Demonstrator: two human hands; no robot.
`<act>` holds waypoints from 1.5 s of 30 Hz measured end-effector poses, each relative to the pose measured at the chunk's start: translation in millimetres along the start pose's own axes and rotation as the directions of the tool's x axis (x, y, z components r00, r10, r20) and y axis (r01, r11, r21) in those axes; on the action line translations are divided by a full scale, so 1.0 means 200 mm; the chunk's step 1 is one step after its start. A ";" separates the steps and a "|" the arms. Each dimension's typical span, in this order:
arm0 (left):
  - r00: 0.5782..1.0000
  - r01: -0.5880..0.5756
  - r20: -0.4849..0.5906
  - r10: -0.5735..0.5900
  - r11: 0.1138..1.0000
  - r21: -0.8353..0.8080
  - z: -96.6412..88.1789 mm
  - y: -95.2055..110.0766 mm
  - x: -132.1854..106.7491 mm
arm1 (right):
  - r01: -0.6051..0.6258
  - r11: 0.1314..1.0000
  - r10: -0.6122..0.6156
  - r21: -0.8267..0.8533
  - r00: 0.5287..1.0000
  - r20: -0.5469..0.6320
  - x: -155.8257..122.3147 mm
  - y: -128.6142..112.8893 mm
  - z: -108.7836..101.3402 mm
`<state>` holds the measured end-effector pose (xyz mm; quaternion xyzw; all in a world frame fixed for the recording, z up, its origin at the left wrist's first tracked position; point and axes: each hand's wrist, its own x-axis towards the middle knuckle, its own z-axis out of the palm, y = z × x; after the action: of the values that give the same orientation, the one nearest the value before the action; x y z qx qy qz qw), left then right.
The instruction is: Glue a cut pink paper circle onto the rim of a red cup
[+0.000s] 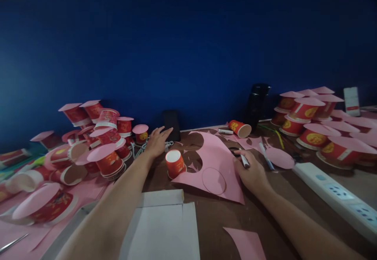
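Note:
My left hand (158, 142) has its fingers spread and holds nothing. It reaches over the table beside a black upright device (171, 124) and a bundle of pale cable (140, 150). My right hand (253, 175) is closed around a white marker (244, 159), at the right edge of a cut pink paper sheet (215, 154). A drawn circle (213, 180) shows on that sheet. Near my right fingertips lies a dark loop (234, 149), partly hidden, whose kind I cannot make out. A red paper cup (174, 163) stands left of the sheet, its white inside facing up.
Red cups with pink paper discs are piled at left (107, 160) and right (315, 134). A white power strip (332, 193) lies at right. Nearby are a tipped cup (239, 129), another marker (266, 156), a pink disc (279, 157) and a pale box (165, 228) in front.

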<state>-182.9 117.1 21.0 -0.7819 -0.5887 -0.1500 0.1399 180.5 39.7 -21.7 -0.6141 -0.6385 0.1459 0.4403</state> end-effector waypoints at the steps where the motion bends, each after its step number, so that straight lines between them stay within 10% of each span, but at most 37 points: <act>1: 1.000 0.003 -0.012 -0.003 1.000 -0.007 0.01 0.00 0.00 | -0.003 1.000 0.003 0.001 1.000 0.005 0.00 0.00 0.00; 17: 0.965 0.206 -0.155 -0.212 0.977 -0.053 -0.11 0.04 0.07 | -0.017 1.000 0.017 0.013 1.000 0.013 0.01 0.01 0.01; 23: 0.810 0.184 -0.513 -0.283 0.954 -0.237 -0.37 0.36 -0.08 | 0.018 0.998 -0.016 0.064 0.999 -0.034 0.02 0.00 -0.02; 25: 0.822 0.069 -0.530 -0.210 0.960 -0.273 -0.41 0.52 -0.17 | 0.076 0.992 -0.068 0.102 0.994 -0.087 0.03 -0.01 -0.04; 30: 0.976 -0.004 -0.206 -0.068 0.943 -0.331 -0.40 0.82 -0.34 | 0.182 0.948 -0.124 0.260 0.967 -0.223 0.05 -0.03 -0.13; 36: 0.940 0.336 0.241 -0.241 0.765 -0.549 -0.34 0.91 -0.33 | 0.074 0.826 0.080 0.558 0.966 -0.246 0.06 -0.04 -0.23; 45: 0.936 0.329 0.185 -0.300 0.556 -0.763 -0.34 1.00 -0.29 | -0.115 0.636 0.178 0.763 0.984 0.000 0.08 -0.02 -0.27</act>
<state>-9.4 -14.5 51.3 -0.6480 -0.5955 -0.4008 -0.2544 220.4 34.7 18.3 -0.4278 -0.4497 0.4117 0.6672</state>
